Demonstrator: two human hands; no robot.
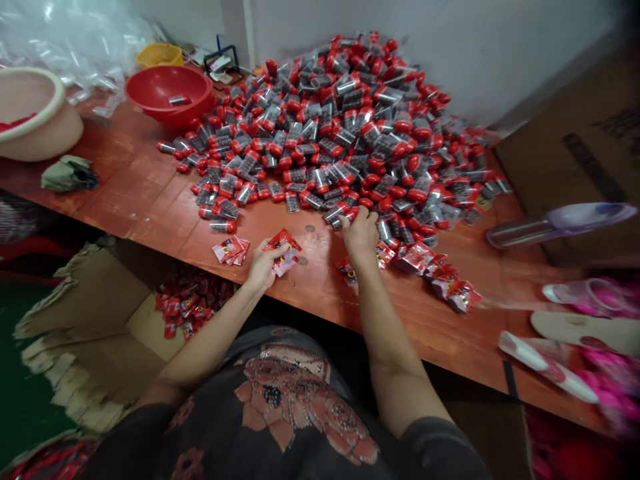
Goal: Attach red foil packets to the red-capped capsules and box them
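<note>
My left hand (262, 267) is closed on a flat red printed packet (284, 241), its thumb lying over the front, above the table's near edge. At the front of a big heap of clear tubes with red ends (325, 120), my right hand (361, 235) has its fingers curled down around a red-ended tube (336, 215); the fingertips are partly hidden. Left of my left hand lie a few more red packets (232, 250). Beside my right wrist, others (415, 256) run in an overlapping row toward the right.
A red bowl (169, 87) with one tube inside stands at the back left, near a pale tub (45, 127) and clear plastic (65, 40). An open carton (95, 293) below the table edge holds red packets. A large carton (575, 167) and white-and-pink items (550, 367) occupy the right.
</note>
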